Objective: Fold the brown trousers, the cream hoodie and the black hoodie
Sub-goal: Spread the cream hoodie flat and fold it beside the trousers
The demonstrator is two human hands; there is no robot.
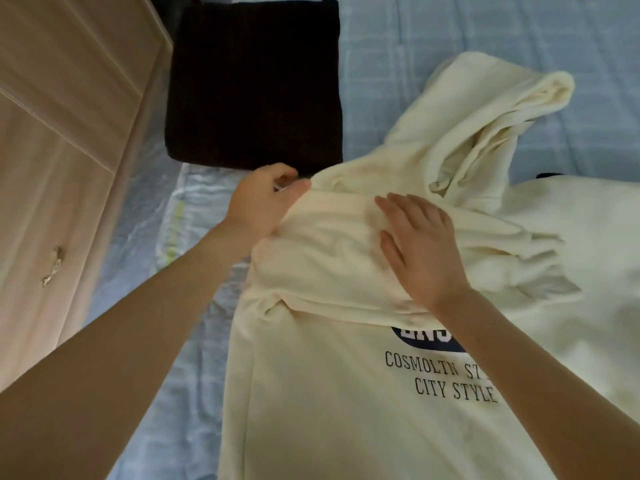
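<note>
From the head view, the cream hoodie (346, 410) lies front up on the bed (450, 36), its printed chest toward the person and its hood (485, 109) rumpled at the far side. One sleeve (329, 268) is laid across the chest, above the lettering. The likely trouble is that this sleeve bunches. It already shows soft ridges, and a pull at the shoulder without firm pressure on top would drag the body fabric along and skew the fold. The hood is also loose and crumpled, so folding over it as it lies would probably leave a lumpy, lopsided bundle. The shoulder sits just beside the trousers (252, 84), a dark folded stack near the bed's far left edge, and a careless tug could nudge that stack out of shape. The left hand (266, 199) has its fingers curled and pinches the hoodie's edge at the shoulder. The right hand (419, 251) is flat, fingers straight and slightly spread, pressing down on the folded sleeve and gripping nothing.
</note>
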